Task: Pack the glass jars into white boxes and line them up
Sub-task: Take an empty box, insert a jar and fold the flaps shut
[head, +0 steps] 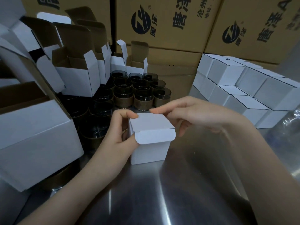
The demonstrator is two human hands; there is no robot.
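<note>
Dozens of closed boxes (243,88) are stacked in rows, right of and behind the white box (151,151) I'm working on. That box stands on the steel table (178,192), lid folded flat, but the rounded tuck flap hangs outside the front wall, not pushed in yet. Can't see if a jar is inside, the lid covers it.

My left hand (116,132) grips the box's left side, thumb on the lid's far-left corner, a fingertip at the flap's left end. My right hand (194,114) is loosely open: one fingertip presses the lid's far edge, the other fingers hang slack by the box's right side, holding nothing.

Next, I judge: tuck the flap, then line this box up with the stack.

Plenty left to pack. Glass jars (142,93) cluster just behind the box, dark smoky glass with brown bands round the base. Open empty boxes (78,75) wait left of and behind it, flaps up.
</note>
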